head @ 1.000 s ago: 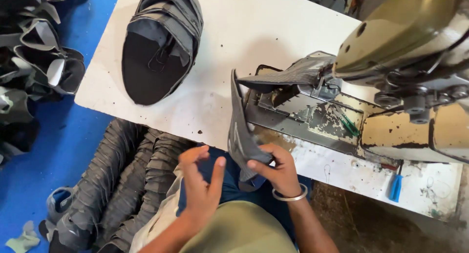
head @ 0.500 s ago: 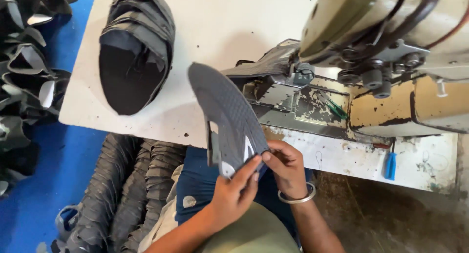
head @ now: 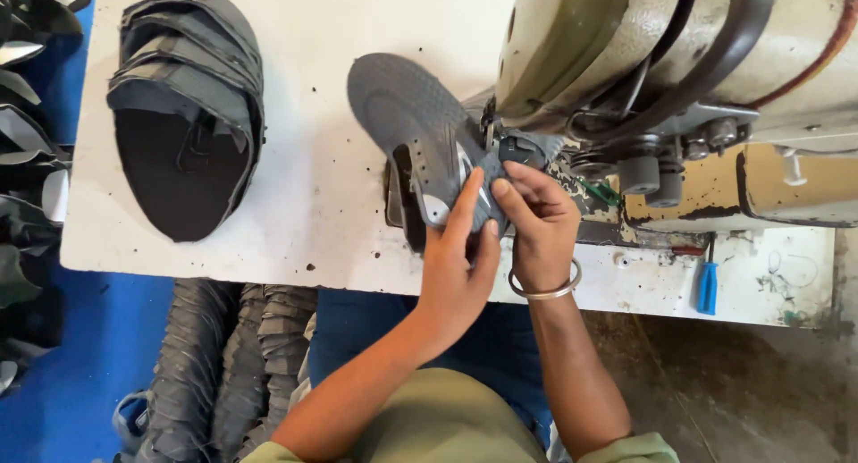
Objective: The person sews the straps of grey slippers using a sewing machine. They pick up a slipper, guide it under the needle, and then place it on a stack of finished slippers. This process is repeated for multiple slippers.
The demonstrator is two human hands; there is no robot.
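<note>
A grey textured shoe upper (head: 413, 123) lies flat on the white table (head: 322, 204), its near end pushed under the head of a cream sewing machine (head: 661, 61). My left hand (head: 458, 262) presses fingers on the upper's near edge. My right hand (head: 536, 226), with a metal bangle on the wrist, pinches the same edge right beside the machine's needle area.
A stack of dark shoe uppers (head: 188, 114) sits on the table's left part. More dark uppers are piled below the table edge (head: 223, 365) and on the blue floor at far left (head: 27, 159). A blue-handled tool (head: 708, 289) lies at the table's right.
The grey upper has gone from standing on edge near my lap to lying flat against the machine. Both hands moved forward with it, and my view has come closer.
</note>
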